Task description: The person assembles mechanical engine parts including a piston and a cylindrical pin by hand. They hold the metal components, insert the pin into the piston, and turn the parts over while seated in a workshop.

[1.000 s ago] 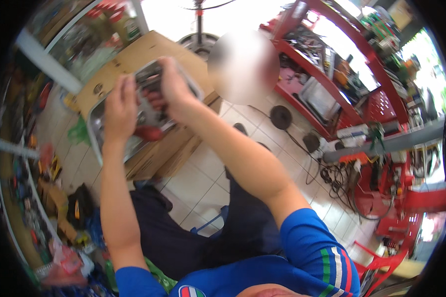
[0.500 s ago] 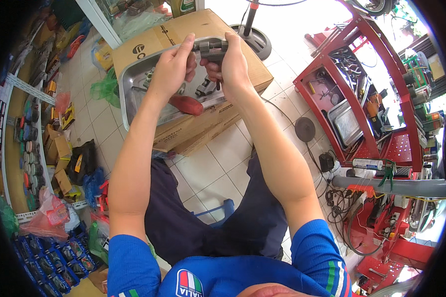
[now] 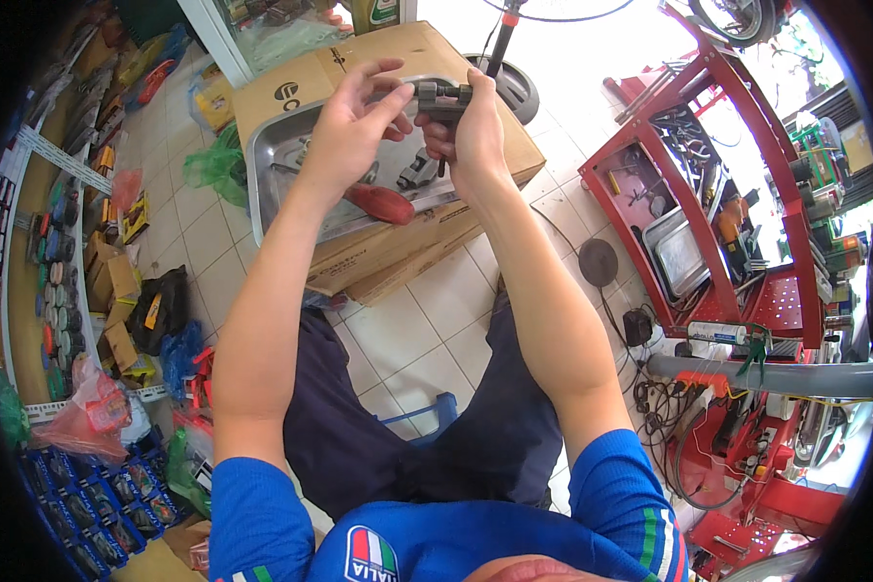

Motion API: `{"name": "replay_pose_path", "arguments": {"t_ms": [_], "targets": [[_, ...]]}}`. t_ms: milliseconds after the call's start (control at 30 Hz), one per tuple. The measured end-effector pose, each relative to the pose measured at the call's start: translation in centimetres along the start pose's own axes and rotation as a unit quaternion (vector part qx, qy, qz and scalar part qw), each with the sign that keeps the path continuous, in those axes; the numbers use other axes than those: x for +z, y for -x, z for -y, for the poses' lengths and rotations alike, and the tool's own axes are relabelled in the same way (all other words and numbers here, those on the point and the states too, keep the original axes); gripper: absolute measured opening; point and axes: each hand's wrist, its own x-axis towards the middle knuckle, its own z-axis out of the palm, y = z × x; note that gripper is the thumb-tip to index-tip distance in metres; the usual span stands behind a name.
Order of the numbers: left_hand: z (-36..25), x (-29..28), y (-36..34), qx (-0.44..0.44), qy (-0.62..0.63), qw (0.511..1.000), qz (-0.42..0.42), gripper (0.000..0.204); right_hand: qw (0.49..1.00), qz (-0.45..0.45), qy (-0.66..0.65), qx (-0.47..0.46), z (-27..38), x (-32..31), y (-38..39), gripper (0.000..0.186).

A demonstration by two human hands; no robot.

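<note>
My right hand (image 3: pixel 477 136) grips a dark grey metal part (image 3: pixel 435 101) with a pin or bolt along its top; it looks like a brake caliper piece, though its exact kind is unclear. Close to the part's left end is my left hand (image 3: pixel 354 126), fingers spread, with the thumb tip at or touching it. Both hands are above a shallow metal tray (image 3: pixel 255 179). A tool with a red handle (image 3: pixel 383 205) leans over the tray's near side, its other end hidden by my left hand. Another grey metal part (image 3: pixel 417 171) lies in the tray below my right hand.
The tray rests on a cardboard box (image 3: pixel 514 155) on the tiled floor. To the right stands a red tool cart (image 3: pixel 640 238) holding loose tools, with tangled cables (image 3: pixel 662 398) near it. Shelves of goods and a green plastic bag (image 3: pixel 213 167) are on the left.
My left hand has loosened, its fingers spreading away from the metal part. My right hand still holds the part. The view has shifted slightly, moving the tray rightward in the picture.
</note>
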Motion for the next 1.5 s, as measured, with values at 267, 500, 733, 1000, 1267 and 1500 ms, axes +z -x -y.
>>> {"name": "replay_pose_path", "arguments": {"t_ms": [267, 500, 733, 1000, 1267, 1500], "targets": [[0.4, -0.8, -0.5, -0.111, 0.023, 0.994, -0.001, 0.036, 0.996, 0.011, 0.087, -0.031, -0.5, 0.1, 0.0, 0.059], [-0.7, -0.9, -0.2, 0.018, -0.029, 0.999, -0.002, 0.041, 1.000, 0.007, 0.010, -0.005, -0.1, -0.4, -0.4, 0.064], [-0.1, -0.8, -0.1, 0.022, -0.009, 0.999, 0.022, 0.038, 1.000, -0.009, 0.011, 0.010, 0.0, 0.0, -0.1, 0.063], [-0.1, -0.7, 0.1, -0.070, 0.054, 0.995, 0.045, 0.030, 0.997, 0.001, 0.076, -0.030, 0.0, 0.2, 0.3, 0.060], [0.0, 0.3, -0.3, 0.007, -0.005, 0.999, -0.044, 0.032, 1.000, 0.005, 0.030, -0.004, 0.3, -0.3, 0.2, 0.066], [-0.2, -0.1, -0.1, 0.038, -0.019, 0.999, -0.017, 0.036, 1.000, 0.004, 0.015, -0.001, 0.1, -0.5, -0.1, 0.065]]}}
